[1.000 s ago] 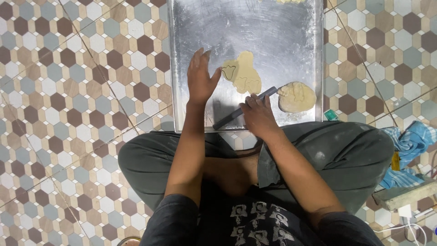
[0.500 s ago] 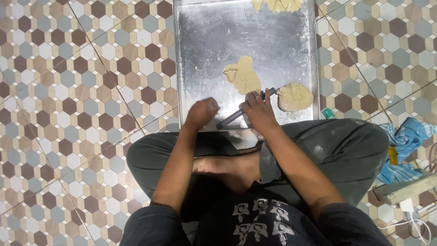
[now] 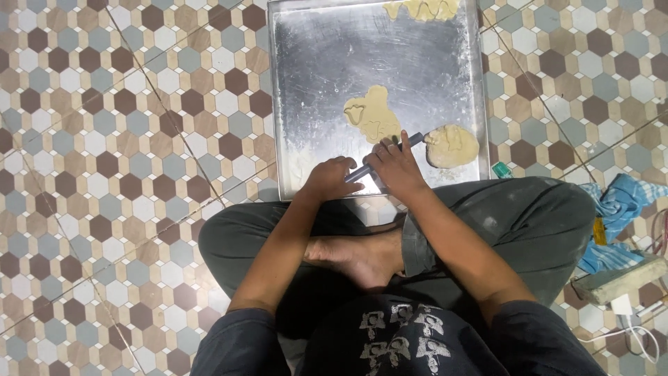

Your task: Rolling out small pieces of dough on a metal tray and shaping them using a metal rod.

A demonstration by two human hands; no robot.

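Head view, looking straight down. Person sits cross-legged on a hexagon-tiled floor (image 3: 125, 181), bare foot tucked in the lap, grey trousers, dark printed shirt. A big metal tray (image 3: 313, 63) lies on the floor just in front of the knees.

Right hand (image 3: 398, 167) sits at the tray's near edge, fingers curled closed around a thin grey rod (image 3: 410, 141); the rod runs slantwise, its far end poking out up-right between the two dough pieces. Left hand (image 3: 327, 179) is just beside the right one, at the rod's near end, fingers curled down and touching it; can't tell how firmly it grips.

Dough: one flat pale dough piece (image 3: 372, 115) with cut-out marks lies mid-tray, just above the right hand. A second round dough piece (image 3: 452, 145) lies near the tray's right rim, beside the rod tip. More dough scraps (image 3: 421, 8) at the far edge, cut off by the frame.

Off the tray, right side: small green object (image 3: 502, 169) on the floor touching the knee, blue cloth (image 3: 623, 205) crumpled further right, a grey block (image 3: 616, 280) below it, white cable with plug (image 3: 630, 317) near the corner.
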